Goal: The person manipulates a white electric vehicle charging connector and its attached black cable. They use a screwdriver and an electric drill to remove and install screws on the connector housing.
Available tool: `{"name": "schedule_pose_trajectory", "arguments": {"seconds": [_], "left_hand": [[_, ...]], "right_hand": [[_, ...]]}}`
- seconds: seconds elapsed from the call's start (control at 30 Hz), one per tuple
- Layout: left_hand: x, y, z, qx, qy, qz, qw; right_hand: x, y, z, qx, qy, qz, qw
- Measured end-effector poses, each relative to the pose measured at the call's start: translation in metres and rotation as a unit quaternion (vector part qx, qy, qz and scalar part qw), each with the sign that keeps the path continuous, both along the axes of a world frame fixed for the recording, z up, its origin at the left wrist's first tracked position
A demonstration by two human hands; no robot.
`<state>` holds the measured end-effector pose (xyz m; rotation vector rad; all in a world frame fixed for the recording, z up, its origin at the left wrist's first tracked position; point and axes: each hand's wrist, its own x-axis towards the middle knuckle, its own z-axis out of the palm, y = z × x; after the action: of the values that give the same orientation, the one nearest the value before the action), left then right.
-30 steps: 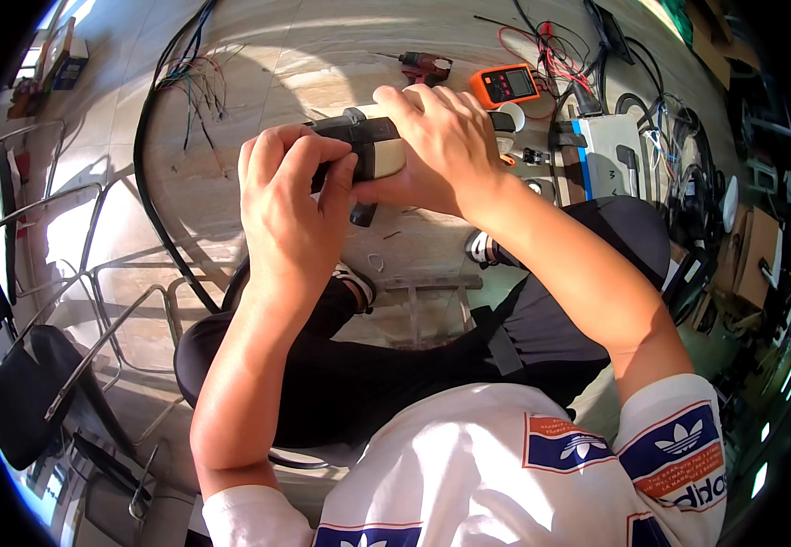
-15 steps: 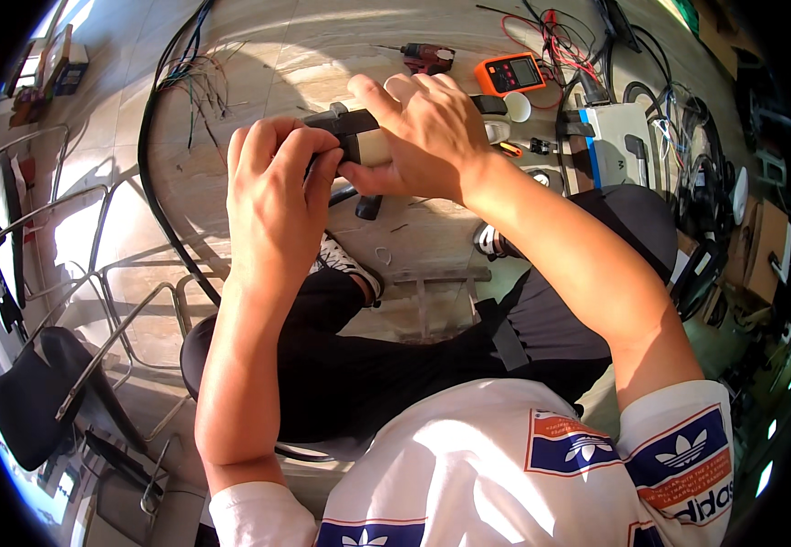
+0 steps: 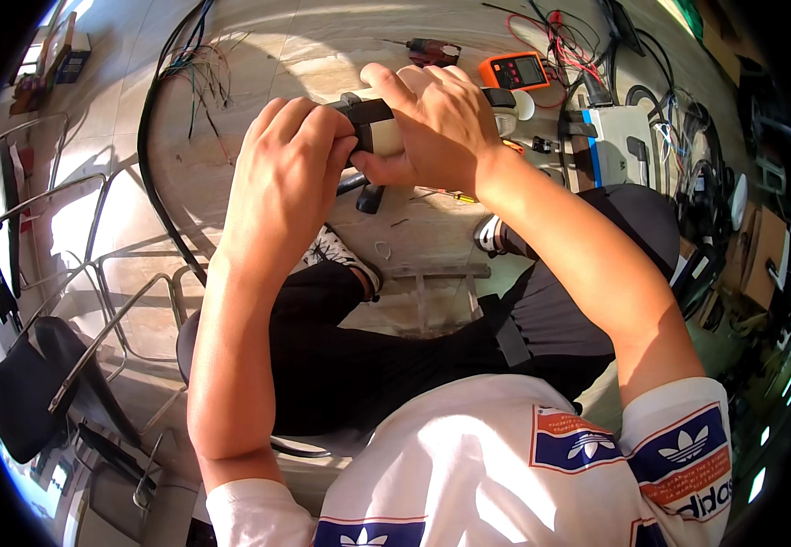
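Observation:
Out in front of me, above the floor, both hands are on a black-and-cream cylindrical part (image 3: 383,137) with a small raised black tab on top. My right hand (image 3: 441,128) wraps round its cream end, thumb on the near side. At the black end, my left hand (image 3: 291,150) is closed with thumb and fingers pinched together; its fingertips hide what exactly they grip. Just below the hands shows a black stub (image 3: 370,199), and whether it joins the held part I cannot tell. A screwdriver with a yellow handle (image 3: 461,195) lies below my right wrist.
Beyond my hands lie a power drill (image 3: 434,52) and an orange meter (image 3: 514,70) with red leads. A grey case (image 3: 621,146) and tangled cables are at the right. Leftward are a thick black cable (image 3: 145,164), loose thin wires (image 3: 202,77) and metal chair frames (image 3: 95,228).
Both hands and the cylindrical part have shifted slightly to the right. More of the part's black end shows between the hands, and the screwdriver's yellow handle has come into sight.

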<state>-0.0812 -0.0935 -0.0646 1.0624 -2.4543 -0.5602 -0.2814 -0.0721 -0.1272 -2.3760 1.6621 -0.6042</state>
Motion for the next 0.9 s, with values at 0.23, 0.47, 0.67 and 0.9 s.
{"name": "schedule_pose_trajectory", "arguments": {"seconds": [0.23,0.47,0.67,0.9], "left_hand": [[-0.003,0.006,-0.013,-0.04,0.019,0.031,0.999],[0.0,0.011,-0.014,-0.01,0.055,0.067,0.996],[0.005,0.012,-0.016,0.016,0.089,0.095,0.991],[0.0,0.018,-0.015,0.069,0.091,0.151,0.982]], "right_hand": [[0.0,-0.001,0.004,-0.026,0.006,0.012,1.0],[-0.003,-0.003,0.007,-0.002,0.019,0.076,0.997],[-0.006,-0.008,0.008,0.012,0.021,0.12,0.993],[-0.004,-0.01,-0.001,-0.004,0.021,0.097,0.995]]}}
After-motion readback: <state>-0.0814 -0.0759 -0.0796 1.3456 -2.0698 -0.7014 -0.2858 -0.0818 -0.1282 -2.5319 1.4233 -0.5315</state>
